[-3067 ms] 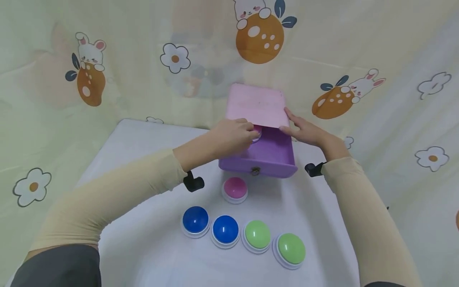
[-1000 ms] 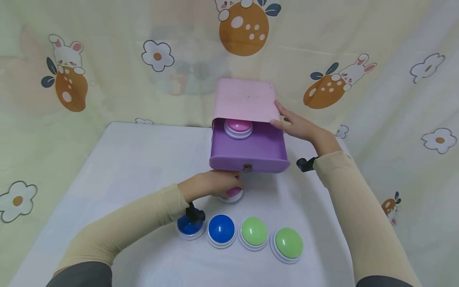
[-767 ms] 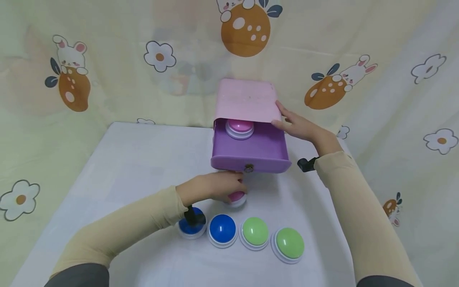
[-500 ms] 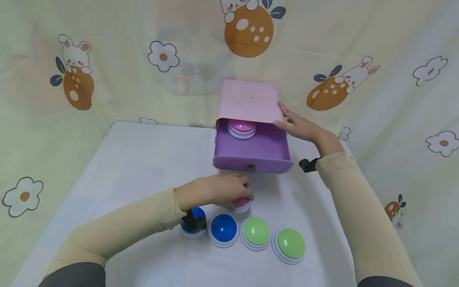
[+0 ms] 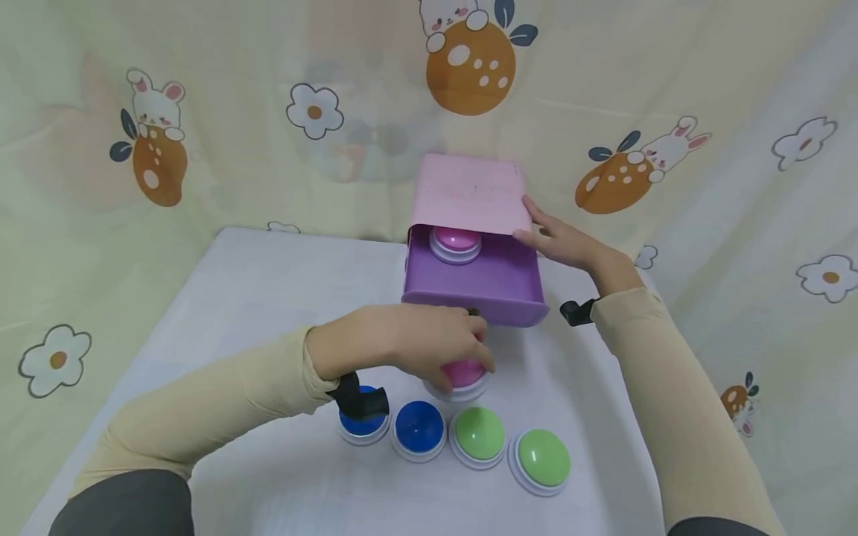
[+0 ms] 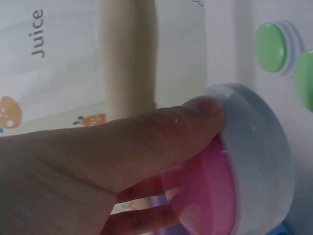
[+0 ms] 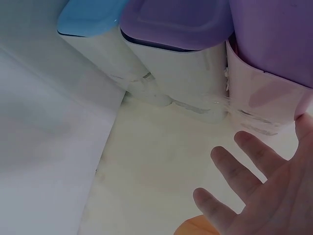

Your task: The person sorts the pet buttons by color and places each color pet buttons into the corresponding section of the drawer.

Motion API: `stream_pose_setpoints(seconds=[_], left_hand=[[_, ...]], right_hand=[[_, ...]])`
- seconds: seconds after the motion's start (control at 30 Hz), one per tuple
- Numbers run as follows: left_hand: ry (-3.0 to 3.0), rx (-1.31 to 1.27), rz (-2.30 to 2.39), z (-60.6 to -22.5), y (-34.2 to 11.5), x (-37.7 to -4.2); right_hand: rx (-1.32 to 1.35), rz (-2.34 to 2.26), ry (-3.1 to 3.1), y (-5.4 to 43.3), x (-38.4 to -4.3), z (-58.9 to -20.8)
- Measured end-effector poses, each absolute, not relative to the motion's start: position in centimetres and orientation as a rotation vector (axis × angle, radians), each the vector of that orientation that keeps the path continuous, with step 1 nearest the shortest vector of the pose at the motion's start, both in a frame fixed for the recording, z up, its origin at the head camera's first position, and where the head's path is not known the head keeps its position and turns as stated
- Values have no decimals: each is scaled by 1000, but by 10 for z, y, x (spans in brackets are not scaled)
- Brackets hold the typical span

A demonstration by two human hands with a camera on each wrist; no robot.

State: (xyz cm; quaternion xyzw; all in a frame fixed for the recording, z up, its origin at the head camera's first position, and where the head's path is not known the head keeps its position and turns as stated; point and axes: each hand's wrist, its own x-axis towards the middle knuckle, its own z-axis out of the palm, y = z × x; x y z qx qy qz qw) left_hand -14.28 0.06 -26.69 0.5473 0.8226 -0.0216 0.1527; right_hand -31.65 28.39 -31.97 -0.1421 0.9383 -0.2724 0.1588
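My left hand (image 5: 429, 346) holds a pink dome push button (image 5: 464, 373) by its white base, just in front of the drawer. In the left wrist view, the thumb presses the rim of the pale base (image 6: 259, 161) and the other fingers lie round the far side of the pink dome (image 6: 205, 191). A second pink push button (image 5: 456, 240) sits inside the pulled-out purple drawer (image 5: 476, 313). My right hand (image 5: 570, 242) rests against the right side of the pink drawer cabinet (image 5: 472, 195); its fingers (image 7: 234, 169) are spread and straight in the right wrist view.
Two blue push buttons (image 5: 419, 426) and two green push buttons (image 5: 480, 433) stand in a row on the white table (image 5: 281, 476). The right wrist view shows lower drawers with purple (image 7: 176, 22) and blue (image 7: 90, 17) fronts. A printed curtain (image 5: 234, 149) hangs behind.
My left hand has come out of the drawer, leaving a pink button inside, and taken hold of the other pink button. It has since shifted right with it. The right hand keeps its place.
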Motion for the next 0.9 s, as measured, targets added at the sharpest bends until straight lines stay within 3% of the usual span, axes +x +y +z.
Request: stream_pose_setpoints(seconds=[0.43,0.9], left_hand=[[2470,1508,175,-205,-5,-181],[2656,1386,249,-236,7,-235]], right_hand=[[-418,-763,2683,286,-311,-318],[-420,-757,2698,285,-310,-317]])
